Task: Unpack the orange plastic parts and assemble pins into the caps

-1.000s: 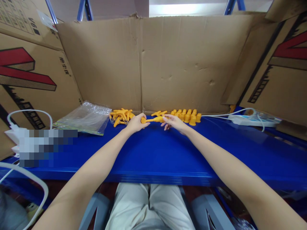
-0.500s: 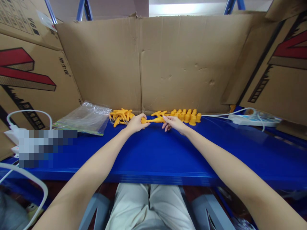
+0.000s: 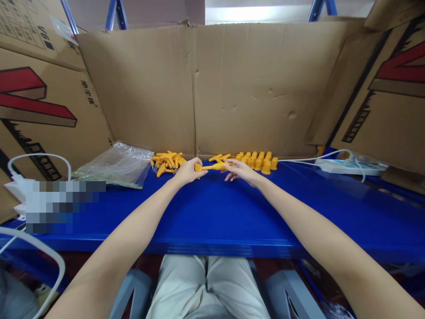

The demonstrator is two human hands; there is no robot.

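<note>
My left hand point(image 3: 187, 173) pinches the rounded left end of a yellow plastic threaded piece point(image 3: 206, 167), which lies level between the hands over the blue table. At the piece's smoother right end, the fingers of my right hand point(image 3: 244, 172) close on it, with the lower fingers curled loosely below. Just behind my left hand is a heap of yellow branched pieces point(image 3: 168, 158) with small metal chains point(image 3: 162, 169). A few more yellow branched pieces point(image 3: 219, 157) lie behind the held one. Yellow cup-shaped pieces point(image 3: 265, 166) stand in rows beyond my right hand.
A clear plastic bag point(image 3: 119, 166) lies at the left of the blue table point(image 3: 219, 212). A white power strip point(image 3: 348, 166) with cables sits at the right. Cardboard point(image 3: 252, 88) walls the back and sides. White cables point(image 3: 43, 154) loop at the far left.
My right hand's fingers have shifted slightly along the right end of the yellow threaded piece. My left hand keeps its hold in the same place.
</note>
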